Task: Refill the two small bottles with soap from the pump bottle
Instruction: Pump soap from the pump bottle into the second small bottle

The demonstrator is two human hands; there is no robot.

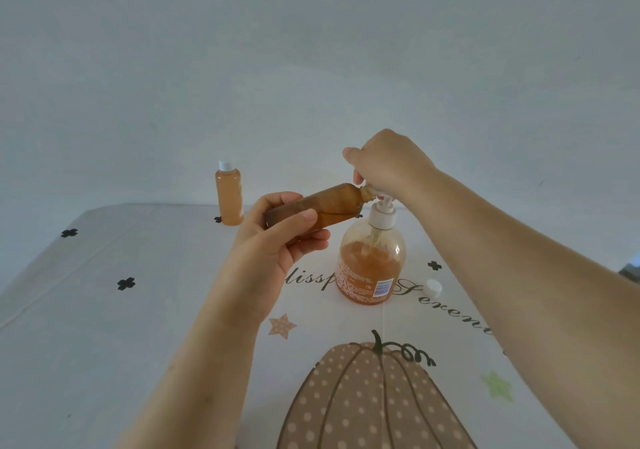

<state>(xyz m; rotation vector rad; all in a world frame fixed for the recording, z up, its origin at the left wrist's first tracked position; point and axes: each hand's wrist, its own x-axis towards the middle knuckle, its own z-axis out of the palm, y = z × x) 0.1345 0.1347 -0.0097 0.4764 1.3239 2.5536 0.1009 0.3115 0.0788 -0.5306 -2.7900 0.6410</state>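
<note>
Two small bottles: we grip the open bottle [332,201] in our left hand [273,244]; capped bottle [229,194] at eleven o'clock. Our right hand [388,166] clasps the head of one pump bottle [372,268]; one cap [434,289] at three.

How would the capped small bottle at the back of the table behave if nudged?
The capped small bottle is tall and narrow, so a high push would probably tip it. It looks nearly full, so likely weighty for its size. Being round, it might then roll.

Capped bottle [229,195] stands behind-left of pump bottle [371,258]; cap [434,288] right.
</note>
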